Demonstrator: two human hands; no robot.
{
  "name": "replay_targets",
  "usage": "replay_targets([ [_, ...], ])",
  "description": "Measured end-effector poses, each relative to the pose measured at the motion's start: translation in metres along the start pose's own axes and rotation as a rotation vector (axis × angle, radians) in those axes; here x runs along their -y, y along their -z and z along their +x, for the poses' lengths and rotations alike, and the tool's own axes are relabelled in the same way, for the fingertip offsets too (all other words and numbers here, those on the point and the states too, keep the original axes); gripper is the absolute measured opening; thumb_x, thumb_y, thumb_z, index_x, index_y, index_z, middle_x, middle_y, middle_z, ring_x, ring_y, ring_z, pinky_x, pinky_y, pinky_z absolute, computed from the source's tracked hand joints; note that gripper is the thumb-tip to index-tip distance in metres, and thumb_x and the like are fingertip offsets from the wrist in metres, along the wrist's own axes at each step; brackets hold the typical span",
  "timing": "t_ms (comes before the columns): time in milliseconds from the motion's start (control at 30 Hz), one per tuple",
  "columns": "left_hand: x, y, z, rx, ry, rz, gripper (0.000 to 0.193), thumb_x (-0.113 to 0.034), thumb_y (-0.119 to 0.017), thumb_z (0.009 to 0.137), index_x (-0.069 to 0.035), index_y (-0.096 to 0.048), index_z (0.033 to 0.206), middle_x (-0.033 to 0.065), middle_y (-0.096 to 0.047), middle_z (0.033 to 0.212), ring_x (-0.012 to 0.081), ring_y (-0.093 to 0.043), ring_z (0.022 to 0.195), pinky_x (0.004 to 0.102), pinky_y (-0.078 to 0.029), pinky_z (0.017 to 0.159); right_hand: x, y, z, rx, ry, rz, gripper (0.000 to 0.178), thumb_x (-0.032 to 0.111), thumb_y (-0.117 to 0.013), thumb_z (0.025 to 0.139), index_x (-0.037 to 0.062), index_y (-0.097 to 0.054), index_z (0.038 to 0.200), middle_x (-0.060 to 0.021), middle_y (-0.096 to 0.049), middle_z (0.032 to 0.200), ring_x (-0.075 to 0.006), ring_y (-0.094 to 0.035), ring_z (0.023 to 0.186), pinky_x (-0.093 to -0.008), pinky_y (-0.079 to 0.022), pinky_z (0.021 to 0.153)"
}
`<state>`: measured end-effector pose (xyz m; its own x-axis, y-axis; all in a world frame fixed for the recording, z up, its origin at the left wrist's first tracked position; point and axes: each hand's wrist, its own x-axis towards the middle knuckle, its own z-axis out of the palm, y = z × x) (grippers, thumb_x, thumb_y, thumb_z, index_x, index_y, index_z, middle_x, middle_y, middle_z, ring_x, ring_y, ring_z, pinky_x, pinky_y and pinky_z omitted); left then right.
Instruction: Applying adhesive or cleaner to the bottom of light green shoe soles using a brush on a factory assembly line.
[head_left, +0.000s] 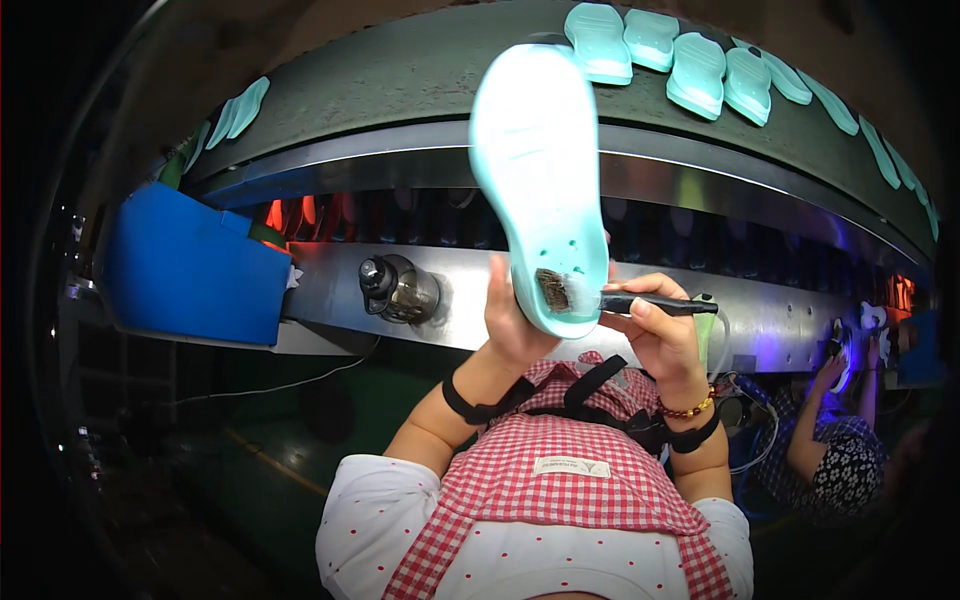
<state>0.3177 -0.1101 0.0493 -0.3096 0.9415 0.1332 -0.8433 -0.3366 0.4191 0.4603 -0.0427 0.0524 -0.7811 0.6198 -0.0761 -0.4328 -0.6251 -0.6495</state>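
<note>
A pale turquoise shoe sole (540, 150) stands tall in front of me, its near end low and the upper part washed out by bright light. My left hand (515, 325) is closed around its lower left edge, and part of the fingers lies hidden behind it. In my right hand (660, 325) is a brush with a black handle (672, 303), pinched between thumb and fingers. The dark bristles (552, 290) lie against the lower end of the sole, where a whitish wet-looking smear shows beside several small dark holes.
Beyond runs a grey conveyor belt (390, 80) carrying several turquoise soles (697, 75). A dark transparent bottle (408, 290) stands on the metal ledge (455, 290), left of my hands. Further left is a blue box (200, 265). Another person (845, 470) works at the right.
</note>
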Motion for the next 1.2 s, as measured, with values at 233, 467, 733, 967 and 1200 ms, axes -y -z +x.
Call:
replay_targets([
  [233,-0.030,0.037,0.004,0.202,0.263,0.115,0.053,-0.036,-0.043,0.086,0.001,-0.039,0.123,0.0154,-0.053,0.112,0.0215,-0.056,0.099,0.0328,-0.045,0.087,0.038,-0.011,-0.009,0.454,0.096,-0.846,0.022,-0.003,-0.066,0.068,-0.0024,-0.063,0.089,-0.0138,-0.065,0.088,-0.0198,-0.063,0.083,-0.0274,-0.049,0.074],
  [467,-0.042,0.030,0.012,0.199,0.586,0.394,0.051,-0.035,-0.046,0.084,0.003,-0.045,0.118,0.0159,-0.056,0.106,0.0198,-0.058,0.093,0.0299,-0.047,0.079,0.040,-0.017,-0.003,0.644,0.191,-1.096,0.023,0.000,-0.068,0.068,0.0002,-0.063,0.090,-0.0121,-0.065,0.090,-0.0234,-0.063,0.085,-0.0303,-0.049,0.076],
  [733,-0.057,0.009,0.016,0.289,0.752,0.542,0.060,-0.029,-0.051,0.078,0.007,-0.038,0.124,0.0178,-0.051,0.114,0.0206,-0.052,0.102,0.0306,-0.041,0.086,0.059,-0.018,-0.003,0.733,0.174,-1.212,0.021,-0.001,-0.064,0.067,0.0012,-0.064,0.088,-0.0139,-0.064,0.093,-0.0249,-0.063,0.087,-0.0309,-0.049,0.077],
  [967,-0.071,0.017,0.007,0.172,0.774,0.482,0.059,-0.034,-0.047,0.081,0.004,-0.038,0.125,0.0158,-0.051,0.115,0.0206,-0.054,0.098,0.0312,-0.044,0.083,0.067,-0.008,-0.009,0.593,0.338,-1.208,0.020,-0.002,-0.063,0.069,0.0021,-0.064,0.088,-0.0147,-0.064,0.093,-0.0253,-0.063,0.086,-0.0317,-0.050,0.075],
  [1200,-0.078,0.034,0.000,0.137,0.692,0.447,0.059,-0.036,-0.048,0.080,0.004,-0.041,0.123,0.0157,-0.054,0.111,0.0212,-0.056,0.095,0.0309,-0.046,0.079,0.069,-0.002,-0.021,0.485,0.390,-1.211,0.022,-0.005,-0.064,0.069,0.0016,-0.063,0.090,-0.0137,-0.064,0.093,-0.0230,-0.063,0.086,-0.0299,-0.050,0.075],
])
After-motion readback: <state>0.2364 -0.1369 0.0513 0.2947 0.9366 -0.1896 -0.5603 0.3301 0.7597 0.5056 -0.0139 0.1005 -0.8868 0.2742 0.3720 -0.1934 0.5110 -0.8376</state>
